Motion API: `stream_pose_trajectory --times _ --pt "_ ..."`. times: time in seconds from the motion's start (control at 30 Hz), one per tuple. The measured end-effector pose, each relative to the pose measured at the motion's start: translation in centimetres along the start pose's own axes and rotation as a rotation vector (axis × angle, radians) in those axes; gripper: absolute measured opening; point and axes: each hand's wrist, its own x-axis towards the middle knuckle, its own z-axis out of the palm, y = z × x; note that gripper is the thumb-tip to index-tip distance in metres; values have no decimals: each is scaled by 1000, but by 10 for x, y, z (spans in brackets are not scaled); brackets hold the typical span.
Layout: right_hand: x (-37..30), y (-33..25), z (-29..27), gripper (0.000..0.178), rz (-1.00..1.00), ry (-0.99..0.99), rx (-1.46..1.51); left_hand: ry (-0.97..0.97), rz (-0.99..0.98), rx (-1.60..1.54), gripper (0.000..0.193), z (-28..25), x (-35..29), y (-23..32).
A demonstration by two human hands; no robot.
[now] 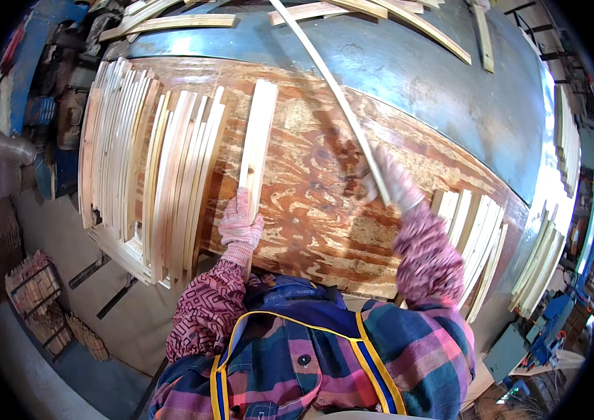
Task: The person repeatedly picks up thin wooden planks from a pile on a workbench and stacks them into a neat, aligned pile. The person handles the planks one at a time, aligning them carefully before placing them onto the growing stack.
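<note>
My left hand [241, 225], in a pink-and-white knit glove, is closed round the near end of a few pale wooden strips [259, 133]. They lie side by side on the plywood board [311, 182], pointing away from me. Over on the right, my gloved right hand [391, 178] grips the near end of a long, thin wooden strip [328, 80]. That strip slants up and to the left, past the board's far edge. Motion blurs the right hand and sleeve, so its fingers are not sharp.
Two stacks of wooden strips [118, 119] [188, 161] stand at the board's left. Another bundle of strips [475, 220] lies at its right. Beyond is a blue-grey metal table top [437, 98] with scattered wooden pieces [423, 31]. Cut wood bundles [34, 283] sit low at left.
</note>
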Motion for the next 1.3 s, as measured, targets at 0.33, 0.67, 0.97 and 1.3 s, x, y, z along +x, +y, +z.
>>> stream_pose_trajectory --times 0.33,0.67,0.97,1.3 --pt "-39 110 110 50 -50 81 575 215 218 -386 68 -51 63 83" --pt "-65 146 106 38 -100 404 -440 -615 0 -1020 53 -47 34 115" --pt "-353 119 -165 29 50 1502 -1539 -414 262 -987 45 -34 19 71" --pt "-99 18 -132 64 -599 1191 -1379 354 167 -120 69 -44 38 13"
